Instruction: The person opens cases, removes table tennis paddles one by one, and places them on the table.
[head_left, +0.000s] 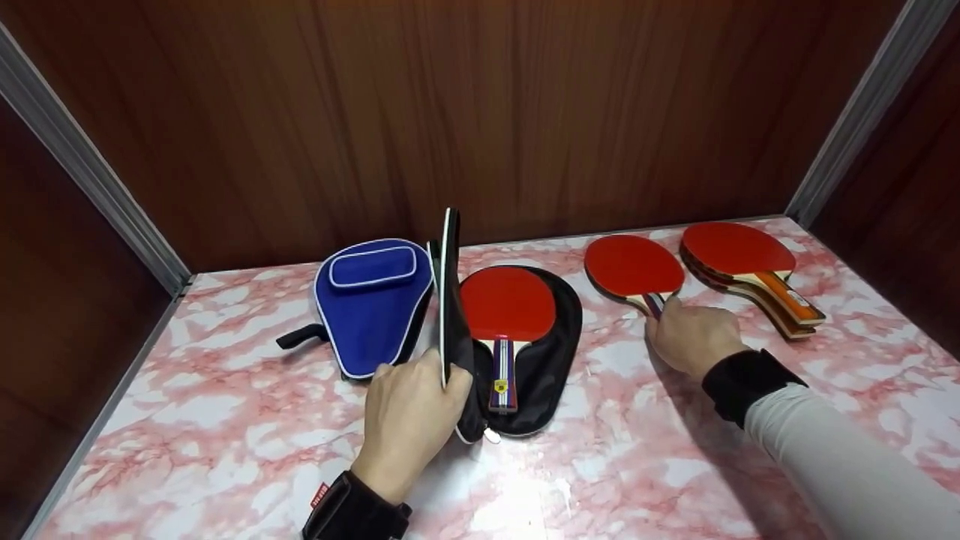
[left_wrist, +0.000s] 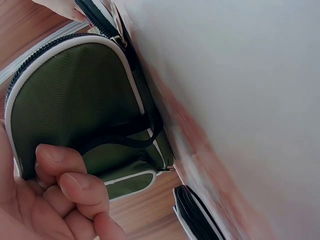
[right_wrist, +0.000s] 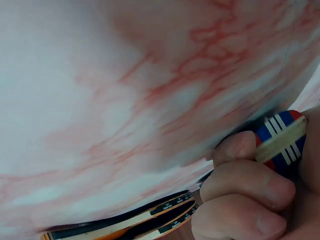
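Note:
My left hand pinches the edge of the raised flap of a zippered paddle case, which stands upright and edge-on in the head view. Its outer face is dark green with white piping and a black strap in the left wrist view. On the case's black lower half lies a red table tennis paddle, its striped handle toward me. Farther right, my right hand grips the striped handle of another red table tennis paddle, whose blade is over the table.
A blue paddle case with white piping and a black strap lies left of the green one. Stacked paddles with orange handles lie at the far right. Brown wood-grain panels wall the marbled table at the back and sides.

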